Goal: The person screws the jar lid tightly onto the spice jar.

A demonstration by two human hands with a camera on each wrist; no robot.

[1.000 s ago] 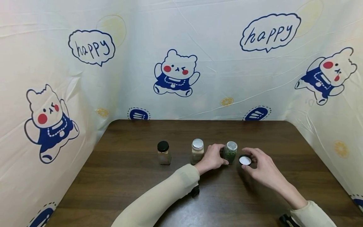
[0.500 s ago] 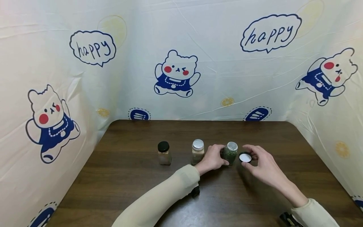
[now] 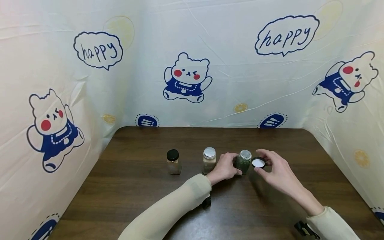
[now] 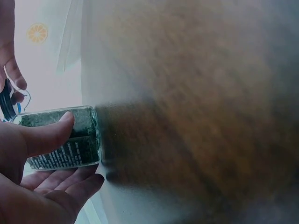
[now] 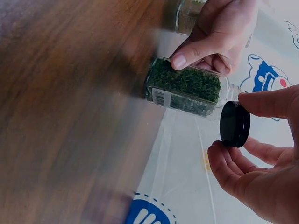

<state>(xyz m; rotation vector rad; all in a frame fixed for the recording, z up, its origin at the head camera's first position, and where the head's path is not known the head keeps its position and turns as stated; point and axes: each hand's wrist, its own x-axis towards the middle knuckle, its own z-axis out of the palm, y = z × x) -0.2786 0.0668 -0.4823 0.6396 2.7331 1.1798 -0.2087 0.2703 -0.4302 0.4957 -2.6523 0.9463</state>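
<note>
A glass spice jar of dried green herbs [image 3: 243, 164] stands upright on the wooden table, its silvery top uncapped. My left hand [image 3: 224, 167] grips it from the left, with the thumb across the label side in the left wrist view. Just right of the jar's top, my right hand [image 3: 279, 171] pinches a black lid [image 5: 235, 124] between thumb and fingers. The lid's white inside [image 3: 258, 163] faces toward the head camera. Lid and jar look apart in the head view.
Left of my left hand stands a jar of pale spice [image 3: 209, 161] with a silvery top. Farther left is a jar of brownish spice [image 3: 173, 162] wearing a black lid. A printed cloth [image 3: 228, 66] hangs behind the table [image 3: 135, 186] and along its sides.
My right hand has raised the black lid slightly, bringing it a little closer to the herb jar's top. The left hand and all the jars have stayed in place.
</note>
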